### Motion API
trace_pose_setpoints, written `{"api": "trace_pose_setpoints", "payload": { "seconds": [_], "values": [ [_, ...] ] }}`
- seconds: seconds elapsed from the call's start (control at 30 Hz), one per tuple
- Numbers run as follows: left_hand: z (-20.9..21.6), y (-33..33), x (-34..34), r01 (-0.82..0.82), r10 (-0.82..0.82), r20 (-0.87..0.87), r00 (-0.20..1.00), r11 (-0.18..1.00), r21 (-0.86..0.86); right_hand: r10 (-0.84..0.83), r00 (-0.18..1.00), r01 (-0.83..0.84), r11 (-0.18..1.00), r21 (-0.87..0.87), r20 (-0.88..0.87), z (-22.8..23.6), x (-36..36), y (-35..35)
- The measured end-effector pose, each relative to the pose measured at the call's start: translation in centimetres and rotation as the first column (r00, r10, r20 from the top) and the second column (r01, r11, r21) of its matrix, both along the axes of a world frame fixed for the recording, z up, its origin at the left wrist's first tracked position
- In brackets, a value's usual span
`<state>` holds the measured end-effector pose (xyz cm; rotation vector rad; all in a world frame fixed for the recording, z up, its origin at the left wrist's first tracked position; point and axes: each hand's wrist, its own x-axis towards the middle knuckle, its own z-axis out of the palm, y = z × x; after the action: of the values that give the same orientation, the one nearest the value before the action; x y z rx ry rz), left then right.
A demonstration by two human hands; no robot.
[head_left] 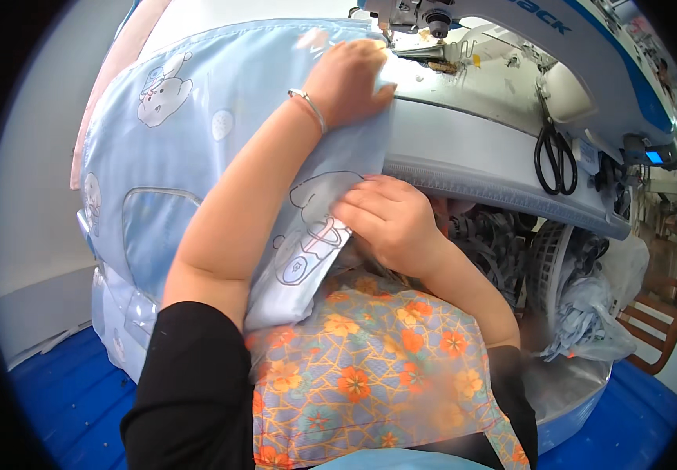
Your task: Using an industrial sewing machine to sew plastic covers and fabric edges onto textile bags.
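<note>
A large sheet of light-blue fabric (237, 70) printed with cartoon animals lies over the left of the sewing table and hangs toward my lap. My left hand (352, 82), a silver bangle at its wrist, is at the fabric's right edge, just left of the presser foot and needle area. Its fingers are curled on the cloth, with the thumb lower on the edge. Closer to me, my right hand (393, 222) grips the hanging edge, fingers together and thumb hidden. The sewing machine (503, 23) stands at the upper right, a metal folder attachment (425, 53) on its bed.
Black-handled scissors (555, 157) lie at the right of the machine bed. A ruler strip (464, 182) runs along the table's front edge. Beneath it sit fabric scraps (495, 251), a plastic basket (548, 262) and a clear bag (589, 321). A brown wooden stool (664, 321) is at the far right.
</note>
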<state>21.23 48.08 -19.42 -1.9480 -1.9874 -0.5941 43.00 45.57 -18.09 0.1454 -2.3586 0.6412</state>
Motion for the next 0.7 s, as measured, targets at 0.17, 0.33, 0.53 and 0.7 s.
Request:
{"api": "trace_pose_setpoints", "payload": {
  "seconds": [0.17,0.33,0.53,0.7],
  "values": [
    [0.2,-2.0,-1.7,0.068,-0.069,-0.084,0.994,0.998,-0.017,0.007,0.999,0.005,0.948,-0.32,0.035,1.2,0.1,1.1],
    [1.4,-3.5,1.1,0.202,-0.207,-0.02,0.978,0.968,-0.148,0.065,0.98,0.03,0.887,-0.462,0.189,0.0,0.7,1.4],
    [1.8,-3.5,-0.1,0.2,-0.206,-0.041,0.978,0.974,-0.104,0.03,0.983,0.058,0.887,-0.458,0.182,0.1,0.2,2.0],
    [3.6,-2.7,1.1,0.144,-0.143,0.029,0.989,0.921,-0.361,-0.005,0.978,0.113,0.853,-0.509,0.209,-0.4,-0.7,3.2]
  ]
}}
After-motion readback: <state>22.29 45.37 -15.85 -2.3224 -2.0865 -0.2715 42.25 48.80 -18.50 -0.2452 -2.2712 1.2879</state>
